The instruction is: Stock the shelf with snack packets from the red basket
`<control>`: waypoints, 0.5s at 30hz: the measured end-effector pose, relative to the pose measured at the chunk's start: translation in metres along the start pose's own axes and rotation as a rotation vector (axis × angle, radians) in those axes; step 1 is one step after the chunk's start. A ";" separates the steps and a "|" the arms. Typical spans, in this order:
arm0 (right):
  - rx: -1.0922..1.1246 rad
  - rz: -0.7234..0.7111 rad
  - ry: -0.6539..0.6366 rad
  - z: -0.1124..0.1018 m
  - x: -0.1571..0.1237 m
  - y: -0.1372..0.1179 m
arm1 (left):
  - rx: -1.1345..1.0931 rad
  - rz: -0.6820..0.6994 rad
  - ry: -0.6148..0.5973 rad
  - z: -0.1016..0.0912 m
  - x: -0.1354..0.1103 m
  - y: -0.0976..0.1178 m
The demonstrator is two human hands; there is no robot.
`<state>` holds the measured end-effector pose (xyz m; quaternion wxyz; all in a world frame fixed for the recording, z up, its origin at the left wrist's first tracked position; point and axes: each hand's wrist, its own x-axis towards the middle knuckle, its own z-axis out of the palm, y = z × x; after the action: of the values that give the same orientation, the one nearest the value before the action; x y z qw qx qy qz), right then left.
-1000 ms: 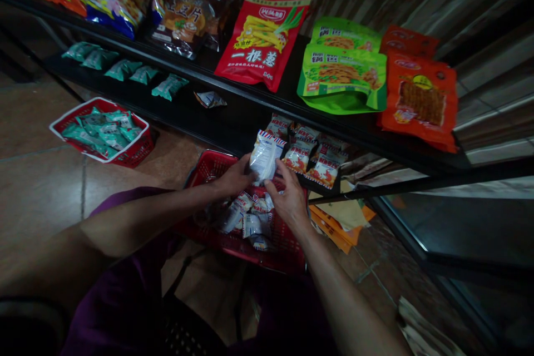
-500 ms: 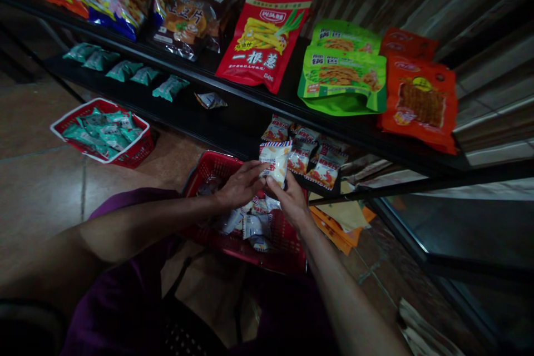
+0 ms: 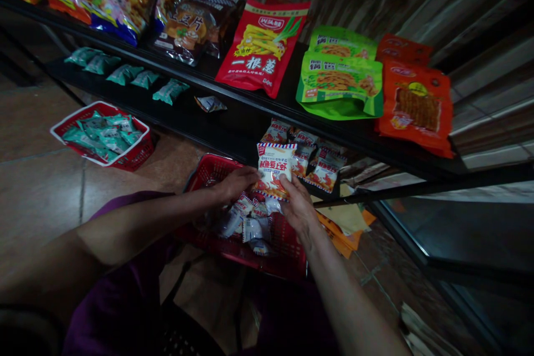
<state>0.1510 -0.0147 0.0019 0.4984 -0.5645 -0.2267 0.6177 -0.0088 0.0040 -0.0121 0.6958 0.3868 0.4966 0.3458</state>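
A small snack packet (image 3: 273, 164) with a striped top edge is held up over the red basket (image 3: 287, 253), its printed front facing me and its lettering upside down. My right hand (image 3: 299, 203) grips its right side, thumb across the front. At the packet's left edge, my left hand (image 3: 238, 183) has its fingers closed on it. Several similar snack packets (image 3: 255, 228) lie in the basket below. Just beyond, more such packets stand in rows (image 3: 325, 169) on the lower shelf.
The black lower shelf (image 3: 233, 128) also carries teal packets (image 3: 169, 90) and one lone packet (image 3: 211, 103). Larger snack bags (image 3: 265, 47) line the upper shelf, which overhangs it. A second basket (image 3: 139, 156) with teal packets sits on the floor at left. Orange packaging (image 3: 337, 233) lies at right.
The packet between my hands has turned, so its full printed front now shows. My right hand has shifted slightly right and down; the left has moved a little away from the packet's middle.
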 end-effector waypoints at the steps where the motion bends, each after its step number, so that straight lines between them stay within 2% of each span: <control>1: -0.001 0.004 0.003 -0.001 0.001 0.000 | -0.039 -0.020 -0.005 0.001 -0.002 0.001; 7: -0.061 0.026 -0.045 -0.004 -0.002 -0.001 | -0.241 -0.109 0.009 0.004 -0.006 0.017; 12: -0.090 0.082 -0.156 -0.005 -0.005 0.004 | -0.318 -0.079 0.021 0.000 0.002 0.021; 15: -0.115 0.112 -0.169 -0.004 -0.005 0.008 | -0.337 -0.083 0.076 -0.003 0.005 0.019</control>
<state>0.1511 -0.0234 -0.0038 0.4089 -0.5500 -0.2710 0.6760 -0.0118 0.0175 0.0020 0.7451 0.2306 0.4730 0.4097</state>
